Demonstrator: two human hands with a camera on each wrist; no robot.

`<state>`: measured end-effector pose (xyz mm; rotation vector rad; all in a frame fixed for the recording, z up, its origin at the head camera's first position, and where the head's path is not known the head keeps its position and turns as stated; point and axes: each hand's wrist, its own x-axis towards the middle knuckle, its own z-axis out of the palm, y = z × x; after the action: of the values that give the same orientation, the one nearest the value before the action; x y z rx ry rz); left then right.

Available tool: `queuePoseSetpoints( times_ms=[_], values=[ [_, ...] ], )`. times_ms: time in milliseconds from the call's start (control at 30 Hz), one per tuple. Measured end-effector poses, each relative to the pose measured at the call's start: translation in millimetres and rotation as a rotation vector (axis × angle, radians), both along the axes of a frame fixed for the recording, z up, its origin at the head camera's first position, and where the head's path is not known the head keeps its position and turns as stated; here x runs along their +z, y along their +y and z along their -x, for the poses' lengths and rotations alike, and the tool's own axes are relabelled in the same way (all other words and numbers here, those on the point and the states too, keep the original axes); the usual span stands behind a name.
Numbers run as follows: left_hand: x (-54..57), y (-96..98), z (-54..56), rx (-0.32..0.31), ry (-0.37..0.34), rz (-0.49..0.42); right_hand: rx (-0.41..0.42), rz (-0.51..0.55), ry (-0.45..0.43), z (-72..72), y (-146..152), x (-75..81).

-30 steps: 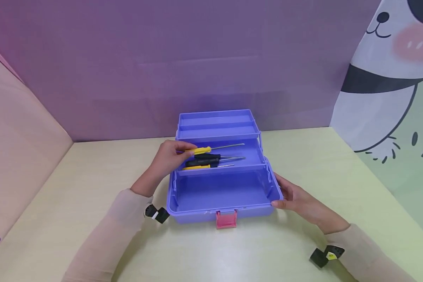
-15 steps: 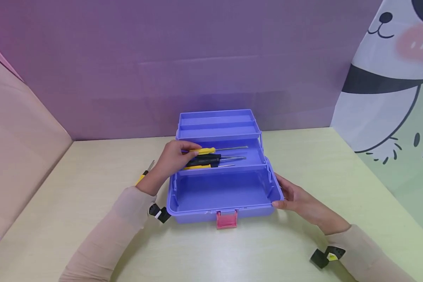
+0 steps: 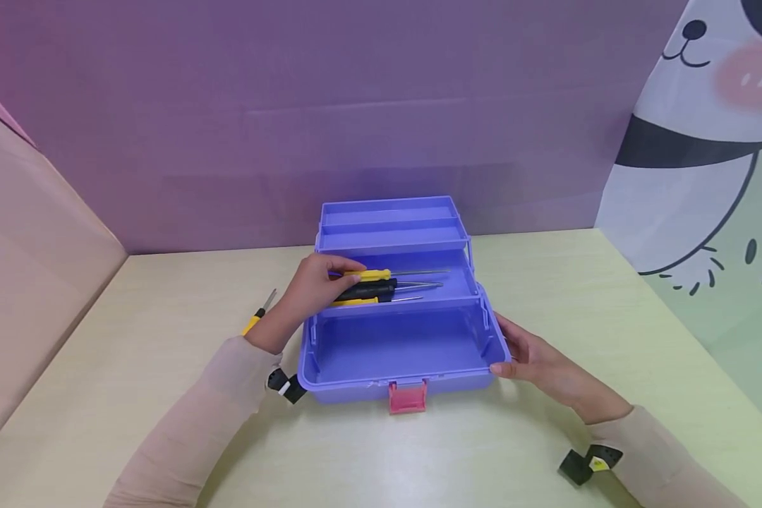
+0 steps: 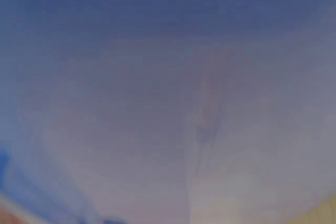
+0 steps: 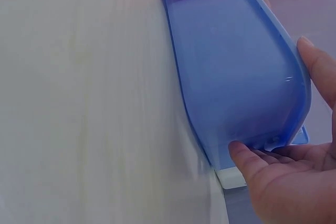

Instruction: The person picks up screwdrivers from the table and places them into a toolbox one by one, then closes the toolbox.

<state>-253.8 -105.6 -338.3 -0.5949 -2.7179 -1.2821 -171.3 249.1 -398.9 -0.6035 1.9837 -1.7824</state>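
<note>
My left hand point(image 3: 311, 283) pinches the yellow handle of a screwdriver point(image 3: 377, 274) between thumb and fingers, low over the middle tray of an open purple-blue toolbox point(image 3: 355, 393). In that tray, in front of the pinched one, lie black-handled screwdrivers point(image 3: 373, 289) and a yellow-and-black screwdriver point(image 3: 355, 302). At the toolbox's right front corner, my right hand point(image 3: 536, 358) grips the side. The right wrist view shows its thumb point(image 5: 315, 66) on the rim and its fingers against the outer wall. Blur in the left wrist view hides that hand's work.
Another yellow-and-black screwdriver point(image 3: 256, 319) lies on the pale table point(image 3: 184, 303), partly behind my left wrist. A pink latch point(image 3: 408, 398) hangs at the toolbox front. Behind the table rises a purple wall point(image 3: 381, 127); a cartoon panel point(image 3: 705, 176) stands at the right.
My left hand has shifted slightly right, and the yellow screwdriver has come down toward the tray. The screwdriver on the table has come into view beside the wrist. My right hand stays put.
</note>
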Motion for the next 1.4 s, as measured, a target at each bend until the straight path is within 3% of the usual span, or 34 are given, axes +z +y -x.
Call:
queuePoseSetpoints(
  times_ms=[1400],
  values=[
    [-2.5,-5.7,-0.1,-0.101,-0.056,-0.028,0.000,-0.006,0.006,2.2,-0.7,-1.0]
  ],
)
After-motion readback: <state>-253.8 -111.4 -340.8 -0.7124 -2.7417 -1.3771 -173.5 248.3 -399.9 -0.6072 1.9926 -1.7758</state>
